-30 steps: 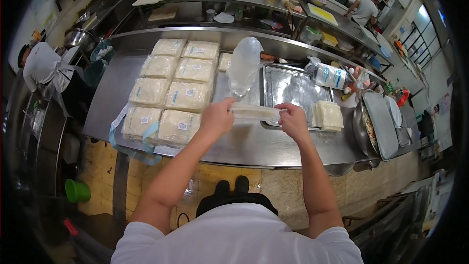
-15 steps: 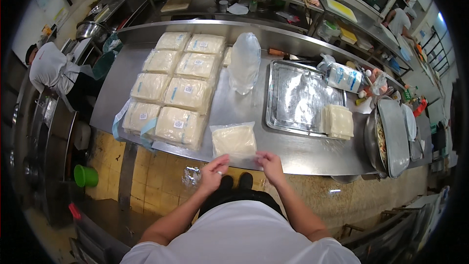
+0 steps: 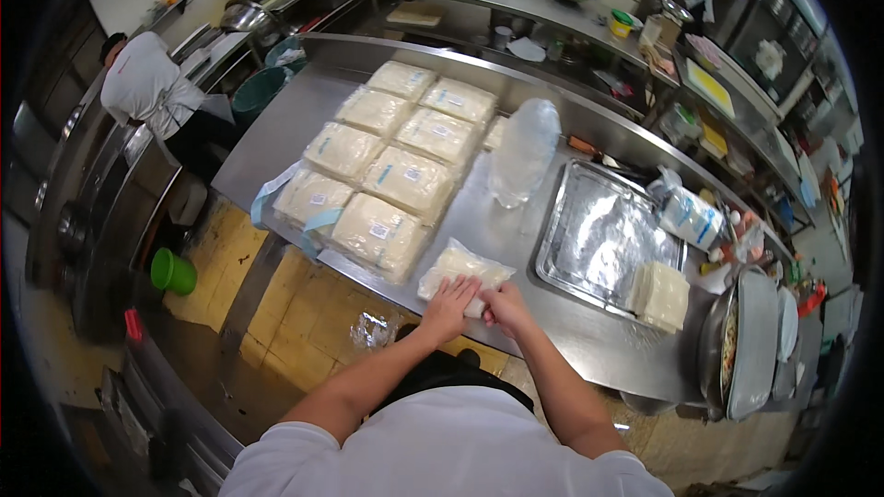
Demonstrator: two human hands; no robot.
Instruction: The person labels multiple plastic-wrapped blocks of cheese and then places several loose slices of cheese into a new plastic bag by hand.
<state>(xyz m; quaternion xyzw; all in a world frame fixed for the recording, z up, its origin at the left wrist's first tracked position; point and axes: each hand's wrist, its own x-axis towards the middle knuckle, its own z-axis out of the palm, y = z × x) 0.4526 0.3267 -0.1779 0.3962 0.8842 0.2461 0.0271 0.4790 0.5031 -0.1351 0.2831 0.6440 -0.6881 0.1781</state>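
At the table's near edge lies a clear plastic bag (image 3: 453,263) with a pale, flat, square stack inside, probably dough sheets. My left hand (image 3: 448,311) rests on it with the fingers stretched flat. Curled at the bag's near right corner, my right hand (image 3: 506,307) pinches its edge. Left of the bag, several filled packs (image 3: 379,232) of the same pale squares lie in two columns. Beyond it is a pile of clear, unfilled plastic bags (image 3: 525,153). A stack of bare pale square sheets (image 3: 660,295) sits at the near right of the metal tray (image 3: 552,221).
The steel table (image 3: 262,147) has a raised back edge. At right stand a large metal bowl (image 3: 718,345) with food and a plastic-wrapped package (image 3: 691,219). A co-worker (image 3: 157,83) bends at the left counter. A green bucket (image 3: 173,271) stands on the floor.
My left hand has gone from the bag's near edge to lying flat on top. My right hand has closed in beside it at the corner. The view has turned left.
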